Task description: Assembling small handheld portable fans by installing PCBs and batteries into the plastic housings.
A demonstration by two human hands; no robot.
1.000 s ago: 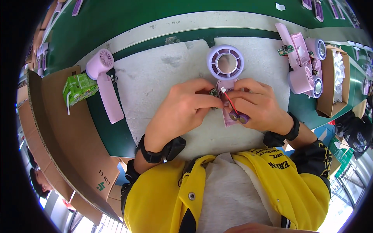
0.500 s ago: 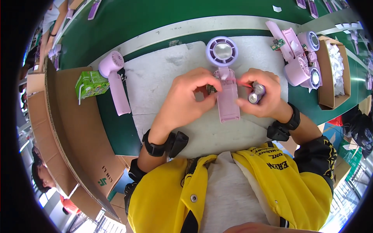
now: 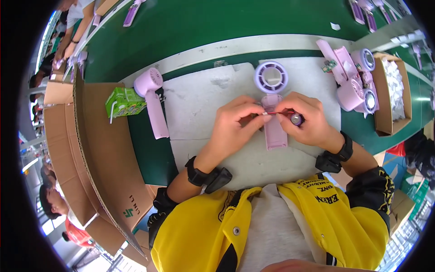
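An open lilac handheld fan lies in front of me, its round ringed head [image 3: 271, 77] pointing away and its pink handle shell [image 3: 275, 135] toward me. Over the handle, my left hand [image 3: 236, 123] and my right hand [image 3: 311, 121] pinch with fingertips close together. A thin red wire [image 3: 284, 112] runs between them, its left end in my left fingertips. Curled in my right hand is a purple cylindrical battery [image 3: 297, 119], silver end showing. Whatever else sits under my left fingers is hidden.
A white foam sheet [image 3: 199, 97] covers the green table. On the left stand another pink fan [image 3: 156, 109], a green drink carton [image 3: 124, 102] and a large cardboard box [image 3: 106, 149]. To the right lie several fan parts [image 3: 351, 93] beside a box of white pieces [image 3: 379, 109].
My hands have come closer together over the handle, and the red wire is now stretched between my fingertips. The whole view has shifted slightly. The battery stays in my right hand.
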